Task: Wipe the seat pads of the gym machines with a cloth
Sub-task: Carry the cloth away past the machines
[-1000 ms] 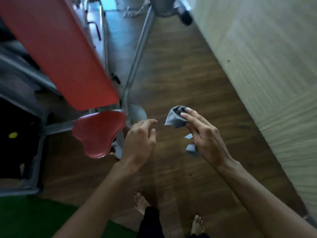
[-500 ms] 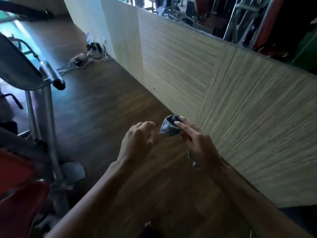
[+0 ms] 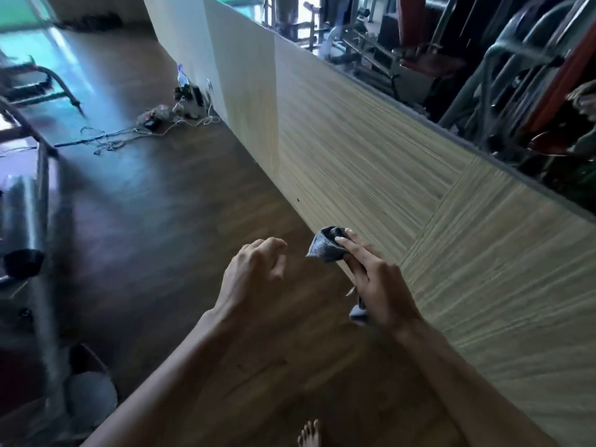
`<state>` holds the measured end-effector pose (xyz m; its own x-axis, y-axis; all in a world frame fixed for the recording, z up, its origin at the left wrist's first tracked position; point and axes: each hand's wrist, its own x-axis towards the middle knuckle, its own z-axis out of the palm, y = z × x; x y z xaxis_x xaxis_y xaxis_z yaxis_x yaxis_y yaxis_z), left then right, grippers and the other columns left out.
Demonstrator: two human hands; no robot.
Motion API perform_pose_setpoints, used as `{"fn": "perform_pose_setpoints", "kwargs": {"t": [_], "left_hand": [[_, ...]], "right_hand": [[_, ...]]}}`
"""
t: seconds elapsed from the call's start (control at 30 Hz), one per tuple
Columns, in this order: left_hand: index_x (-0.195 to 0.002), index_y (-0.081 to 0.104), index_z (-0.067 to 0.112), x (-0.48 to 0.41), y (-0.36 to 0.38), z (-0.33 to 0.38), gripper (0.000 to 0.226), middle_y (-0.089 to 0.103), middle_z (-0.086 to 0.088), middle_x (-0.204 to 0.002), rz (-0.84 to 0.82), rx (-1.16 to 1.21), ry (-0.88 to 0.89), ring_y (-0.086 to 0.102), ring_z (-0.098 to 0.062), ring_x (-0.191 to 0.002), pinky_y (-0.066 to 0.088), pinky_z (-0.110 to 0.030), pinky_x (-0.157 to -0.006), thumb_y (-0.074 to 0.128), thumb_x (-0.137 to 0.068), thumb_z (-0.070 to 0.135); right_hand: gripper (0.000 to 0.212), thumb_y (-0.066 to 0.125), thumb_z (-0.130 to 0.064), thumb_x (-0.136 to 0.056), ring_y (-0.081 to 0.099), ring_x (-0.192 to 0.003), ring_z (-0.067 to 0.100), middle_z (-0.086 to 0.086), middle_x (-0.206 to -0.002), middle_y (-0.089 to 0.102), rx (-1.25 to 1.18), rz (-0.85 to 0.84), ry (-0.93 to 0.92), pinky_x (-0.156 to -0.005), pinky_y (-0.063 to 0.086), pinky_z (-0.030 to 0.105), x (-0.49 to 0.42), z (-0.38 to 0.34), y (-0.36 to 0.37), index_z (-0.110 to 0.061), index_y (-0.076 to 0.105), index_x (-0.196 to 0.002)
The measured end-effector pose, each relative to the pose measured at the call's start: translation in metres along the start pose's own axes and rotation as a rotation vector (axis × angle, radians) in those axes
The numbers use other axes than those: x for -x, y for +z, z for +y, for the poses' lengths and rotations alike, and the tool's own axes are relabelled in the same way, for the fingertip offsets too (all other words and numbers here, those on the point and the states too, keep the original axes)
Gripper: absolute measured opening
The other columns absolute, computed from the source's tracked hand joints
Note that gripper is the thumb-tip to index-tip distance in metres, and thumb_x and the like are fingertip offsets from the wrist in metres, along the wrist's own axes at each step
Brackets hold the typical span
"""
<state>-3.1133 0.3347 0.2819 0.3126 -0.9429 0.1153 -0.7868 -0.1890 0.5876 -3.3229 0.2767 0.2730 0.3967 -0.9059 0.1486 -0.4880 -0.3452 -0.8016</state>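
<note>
Cloth (image 3: 324, 248): grey, bunched small, held in the air just short of the wood-panelled wall (image 3: 403, 188) and not touching it. Right hand (image 3: 377, 285) pinches it between thumb and straightened fingers, and a loose tail hangs below the palm. Left hand (image 3: 254, 269) is just beside the cloth on the side away from the wall, apart from it, fingers loosely curled around nothing. Both are over dark plank floor (image 3: 180, 221) along the wall's foot, with no pad under them. A blurred metal machine post (image 3: 29, 221) stands well out from the wall. Farther along the wall's base lies a tangle of cables (image 3: 154, 124). Over the wall's top edge are grey machine frames with red pads (image 3: 564, 82); whether these are real or mirrored I cannot tell. Judgement: in transit between machines, no wiping under way. The next move calls for reaching a seat pad and pressing the cloth flat against it.
</note>
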Motion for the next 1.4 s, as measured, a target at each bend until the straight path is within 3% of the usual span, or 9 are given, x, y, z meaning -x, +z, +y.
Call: {"fn": "perform_pose_setpoints", "kwargs": {"t": [0.07, 0.13, 0.2, 0.3, 0.5, 0.73, 1.03, 1.3, 1.4], "left_hand": [[-0.117, 0.065, 0.029, -0.049, -0.005, -0.007, 0.025, 0.066, 0.008, -0.118, 0.013, -0.006, -0.036, 0.058, -0.018, -0.113, 0.046, -0.033, -0.088, 0.058, -0.093, 0.028], [-0.118, 0.064, 0.029, -0.098, -0.009, -0.017, 0.025, 0.066, 0.007, -0.119, 0.029, -0.011, -0.063, 0.057, -0.018, -0.114, 0.047, -0.034, -0.089, 0.058, -0.093, 0.028], [-0.117, 0.064, 0.029, -0.148, -0.010, -0.030, 0.025, 0.066, 0.006, -0.118, 0.054, -0.020, -0.091, 0.057, -0.019, -0.113, 0.046, -0.034, -0.087, 0.057, -0.093, 0.027], [-0.117, 0.065, 0.029, -0.227, -0.007, -0.052, 0.025, 0.066, 0.006, -0.119, 0.081, -0.037, -0.148, 0.058, -0.020, -0.113, 0.045, -0.032, -0.086, 0.057, -0.094, 0.027], [-0.117, 0.063, 0.031, -0.381, -0.014, -0.099, 0.024, 0.066, 0.006, -0.119, 0.157, -0.071, -0.293, 0.061, -0.020, -0.111, 0.049, -0.036, -0.087, 0.056, -0.094, 0.030], [-0.113, 0.064, 0.030, -0.526, -0.074, -0.185, 0.021, 0.067, 0.008, -0.113, 0.295, -0.092, -0.471, 0.063, -0.018, -0.105, 0.051, -0.036, -0.087, 0.056, -0.093, 0.029], [-0.116, 0.064, 0.029, -0.707, -0.148, -0.377, 0.024, 0.067, 0.008, -0.114, 0.267, -0.117, -0.597, 0.061, -0.017, -0.108, 0.048, -0.032, -0.084, 0.057, -0.093, 0.030], [-0.114, 0.063, 0.024, -0.869, -0.254, -0.530, 0.023, 0.065, 0.002, -0.113, 0.188, -0.353, -0.600, 0.060, -0.025, -0.105, 0.047, -0.037, -0.086, 0.052, -0.095, 0.030], [-0.116, 0.063, 0.025, -0.934, -0.280, -0.598, 0.024, 0.064, 0.003, -0.116, 0.186, -0.363, -0.629, 0.059, -0.023, -0.108, 0.045, -0.036, -0.088, 0.051, -0.096, 0.031]], "right_hand": [[0.036, 0.050, -0.025, -0.102, 0.045, -0.136, 0.006, -0.019, -0.152, 0.041, 0.005, -0.002, -0.052, -0.077, 0.061, 0.031, -0.053, 0.008, 0.002, -0.029, 0.057, -0.137], [0.036, 0.052, -0.018, -0.102, 0.044, -0.135, 0.001, -0.015, -0.150, 0.043, 0.062, -0.001, -0.106, -0.096, 0.045, 0.010, -0.108, 0.016, 0.006, -0.024, 0.059, -0.136], [0.036, 0.053, -0.016, -0.101, 0.043, -0.130, -0.008, -0.015, -0.148, 0.043, 0.088, -0.031, -0.117, -0.102, 0.043, 0.015, -0.166, 0.024, 0.013, -0.023, 0.058, -0.136], [0.036, 0.054, -0.012, -0.100, 0.042, -0.137, 0.004, -0.013, -0.145, 0.046, 0.080, -0.064, -0.163, -0.113, 0.033, 0.018, -0.258, 0.042, 0.032, -0.017, 0.059, -0.136], [0.035, 0.056, -0.012, -0.100, 0.046, -0.132, 0.002, -0.003, -0.147, 0.049, 0.016, -0.180, -0.282, -0.104, 0.030, 0.002, -0.460, 0.050, 0.081, -0.012, 0.061, -0.134], [0.034, 0.057, -0.009, -0.098, 0.045, -0.135, 0.006, -0.002, -0.145, 0.051, -0.041, -0.348, -0.407, -0.113, 0.031, 0.014, -0.660, -0.003, 0.179, -0.010, 0.063, -0.132], [0.032, 0.057, -0.013, -0.099, 0.050, -0.130, 0.001, -0.010, -0.145, 0.050, -0.061, -0.499, -0.392, -0.101, 0.032, 0.001, -0.880, -0.070, 0.367, -0.016, 0.065, -0.130], [0.033, 0.056, -0.015, -0.100, 0.045, -0.130, -0.010, -0.016, -0.146, 0.048, -0.088, -0.576, -0.393, -0.095, 0.034, -0.003, -1.070, -0.154, 0.524, -0.022, 0.064, -0.131], [0.034, 0.057, -0.014, -0.099, 0.042, -0.134, -0.008, -0.013, -0.147, 0.048, -0.084, -0.625, -0.400, -0.106, 0.029, 0.004, -1.143, -0.176, 0.589, -0.022, 0.064, -0.132]]}}
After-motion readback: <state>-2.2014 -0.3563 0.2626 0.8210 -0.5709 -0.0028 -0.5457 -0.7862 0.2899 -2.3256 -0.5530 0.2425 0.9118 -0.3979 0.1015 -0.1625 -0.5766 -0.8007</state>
